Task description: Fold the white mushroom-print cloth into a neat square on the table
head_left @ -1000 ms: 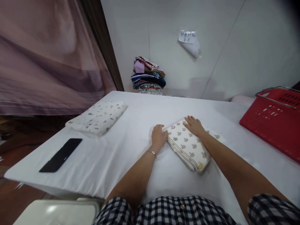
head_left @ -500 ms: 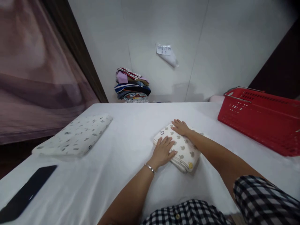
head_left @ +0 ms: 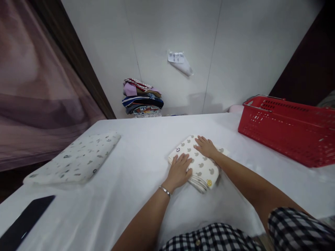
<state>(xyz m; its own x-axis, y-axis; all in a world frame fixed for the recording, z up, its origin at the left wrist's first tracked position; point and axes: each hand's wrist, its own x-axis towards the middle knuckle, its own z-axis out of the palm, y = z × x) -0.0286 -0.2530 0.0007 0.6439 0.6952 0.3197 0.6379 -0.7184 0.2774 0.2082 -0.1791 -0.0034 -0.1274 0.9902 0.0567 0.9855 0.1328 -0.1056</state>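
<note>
A folded cream cloth (head_left: 199,166) printed with small grey shapes lies in the middle of the white-covered table (head_left: 141,146). My left hand (head_left: 180,170) rests flat on its near left part, fingers spread, a silver bracelet on the wrist. My right hand (head_left: 205,146) lies flat on the cloth's far side, fingers stretched out. Neither hand grips anything.
A small patterned pillow (head_left: 75,162) lies at the left. A black phone (head_left: 23,222) sits at the near left edge. A red plastic basket (head_left: 288,125) stands at the right. A pile of folded clothes (head_left: 141,98) is stacked beyond the table against the wall.
My left hand moved from the cloth's left edge onto its top. The view swung to the right, bringing more of the red basket in.
</note>
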